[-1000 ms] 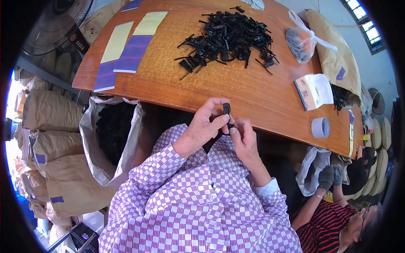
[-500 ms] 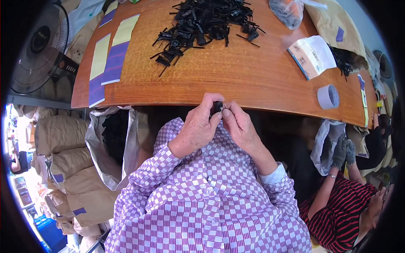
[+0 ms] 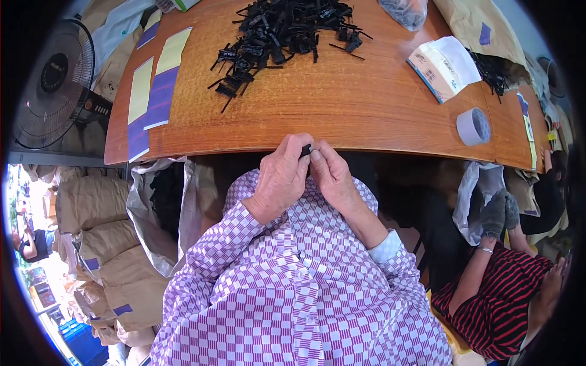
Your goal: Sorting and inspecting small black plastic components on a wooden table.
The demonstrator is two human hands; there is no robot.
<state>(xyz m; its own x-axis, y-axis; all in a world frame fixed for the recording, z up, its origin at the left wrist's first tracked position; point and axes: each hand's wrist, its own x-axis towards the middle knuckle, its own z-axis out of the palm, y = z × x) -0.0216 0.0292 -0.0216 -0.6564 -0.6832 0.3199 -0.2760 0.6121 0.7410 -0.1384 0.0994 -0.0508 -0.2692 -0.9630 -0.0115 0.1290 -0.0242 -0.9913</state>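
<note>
At the table's near edge, my left hand (image 3: 281, 177) pinches a small black plastic part (image 3: 306, 150) between thumb and fingers. My right hand (image 3: 332, 183) is closed too, its thumb and fingertips pressed at the right end of the same part. Most of the part is covered by the fingers, so its full shape is hidden. Farther off on the wooden table (image 3: 244, 131) lies a heap of black plastic parts (image 3: 281, 36) with thin prongs sticking out.
Yellow and purple strips (image 3: 163, 91) lie at the table's left. A tape roll (image 3: 473, 127), a crumpled packet (image 3: 444, 68) and a paper sack (image 3: 482, 30) are at the right. Below stand an open sack (image 3: 146, 210) and a gloved co-worker (image 3: 500, 293). A fan (image 3: 55, 79) is left.
Both hands have shifted slightly left with the black part between them, and less of the part shows. The whole view has tilted a little.
</note>
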